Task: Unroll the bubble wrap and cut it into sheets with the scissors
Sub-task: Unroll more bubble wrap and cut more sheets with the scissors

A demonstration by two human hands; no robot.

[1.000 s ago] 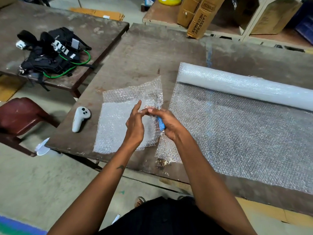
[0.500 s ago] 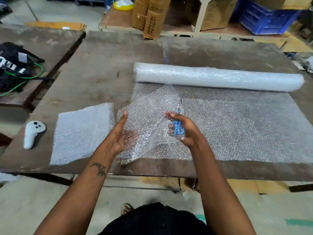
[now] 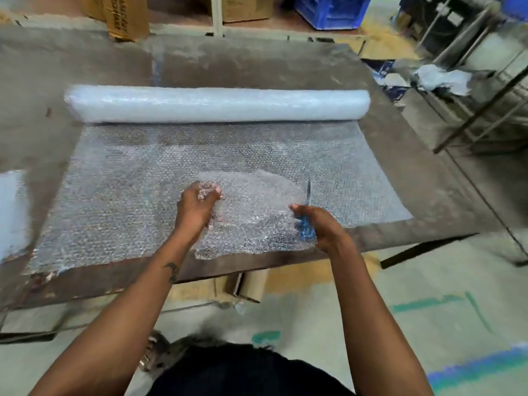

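Head view, one frame, somewhat blurred.

1. Worn brown wooden table (image 3: 257, 61): carries all task items.
2. Long white roll of bubble wrap (image 3: 217, 104): lies across table at far side, left to right. Unrolled clear bubble-wrap stretch (image 3: 114, 195) runs from roll toward near table edge, flat on the top.
3. Small loose clear bubble-wrap sheet (image 3: 254, 212): on top of unrolled stretch, near edge, between both hands; far part lifted and crumpled.
4. Left hand (image 3: 197, 207): fingers curled, gripping bunched left-far corner of loose sheet.
5. Right hand (image 3: 320, 227): fingers wrapped round handles of blue-handled scissors (image 3: 307, 221); thumb tip also on right edge of loose sheet. Blades point up and away, narrow; open or closed: can't tell.
6. White cut sheet (image 3: 11, 207): at left frame edge, on table, well apart from hands; partly out of frame.
7. Misc: brown cardboard boxes (image 3: 125, 15) beyond table, far left; blue plastic crate (image 3: 331, 10) far ctr-right; grey metal rack (image 3: 471, 81) at right w/ pale cloth-like item on it; cardboard pieces (image 3: 245, 284) on floor under near table edge.
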